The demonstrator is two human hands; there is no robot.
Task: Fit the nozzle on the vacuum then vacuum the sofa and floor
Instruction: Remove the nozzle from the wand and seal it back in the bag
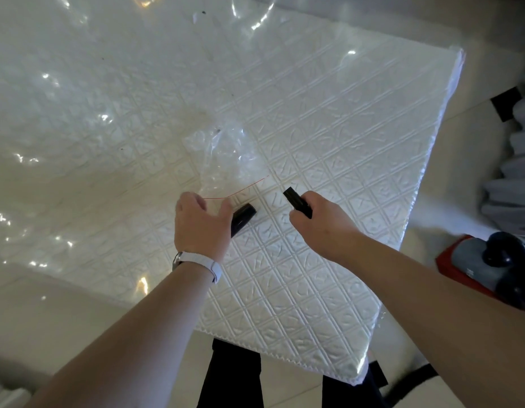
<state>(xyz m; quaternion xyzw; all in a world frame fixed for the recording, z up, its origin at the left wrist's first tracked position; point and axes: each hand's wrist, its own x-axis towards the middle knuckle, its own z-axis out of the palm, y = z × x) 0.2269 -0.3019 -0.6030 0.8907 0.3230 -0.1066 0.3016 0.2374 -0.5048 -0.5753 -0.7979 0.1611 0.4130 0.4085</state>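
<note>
In the head view, both our hands are out over the quilted sofa cushion, each with a black nozzle part. Our left hand has its fingers curled round one black piece, whose end sticks out to the right just above the cushion. Our right hand grips the other black piece, its tip pointing up and away. The two parts are held apart, and we judge this is to line them up for joining before they go to the vacuum. The vacuum sits on the floor at the right, well apart from both hands. Just beyond the hands a crumpled clear plastic bag lies on the cushion, with a thin red strip trailing toward our left hand. The bag looks emptied, though the film is too glary for us to be sure.
</note>
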